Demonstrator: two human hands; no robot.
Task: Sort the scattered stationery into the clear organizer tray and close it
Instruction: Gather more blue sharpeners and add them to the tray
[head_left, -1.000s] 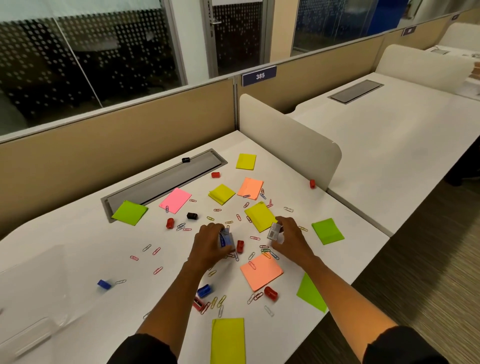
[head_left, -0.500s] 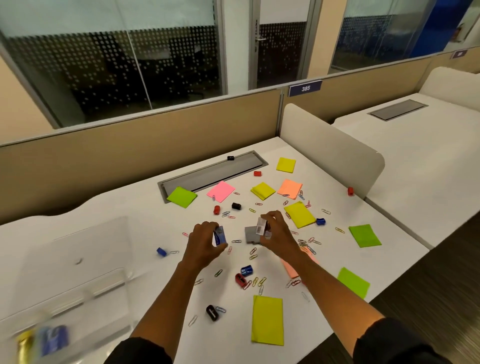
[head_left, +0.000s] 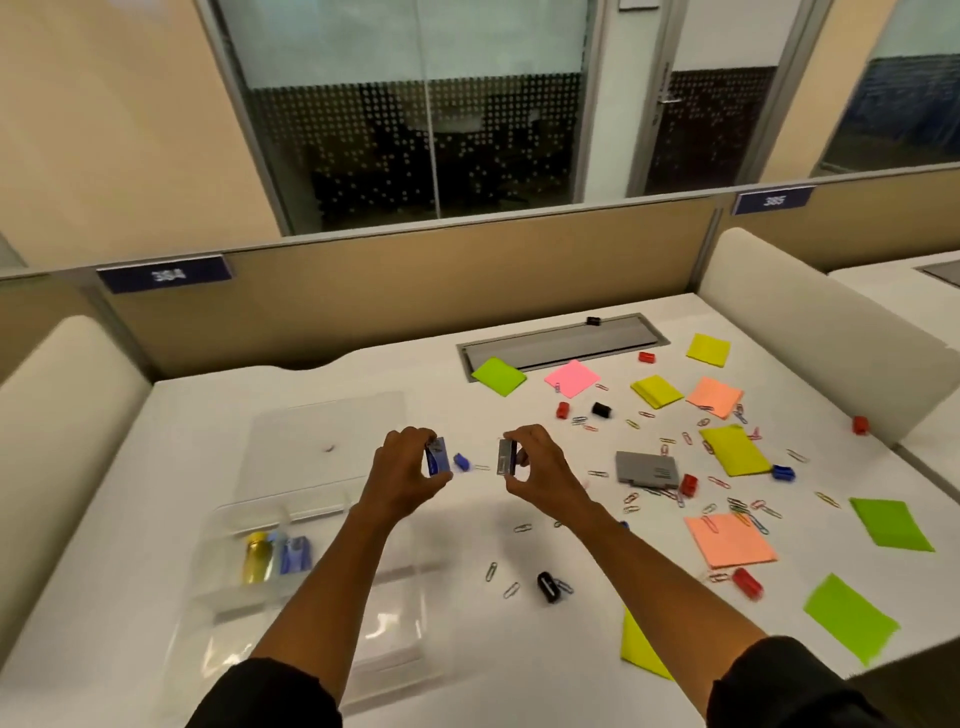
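Head view: left hand (head_left: 402, 475) pinches blue box (head_left: 437, 457) between thumb and fingertips; right hand (head_left: 540, 470) pinches grey box (head_left: 505, 457) likewise. Both held above desk (head_left: 208, 415), just right of clear tray (head_left: 311, 525).

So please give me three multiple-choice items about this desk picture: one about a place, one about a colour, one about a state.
1. Where does the clear organizer tray lie, as the person sees it?
A. left of both hands
B. right of both hands
C. against the far partition

2. What colour is the sticky note that lies next to the grey cable slot?
A. white
B. pink
C. purple

3. How is the left hand?
A. flat on the desk
B. open and empty
C. pinching a small blue box

Answers: 1 A, the tray sits at the lower left; 2 B, that note is pink; 3 C, thumb and fingers grip the box.
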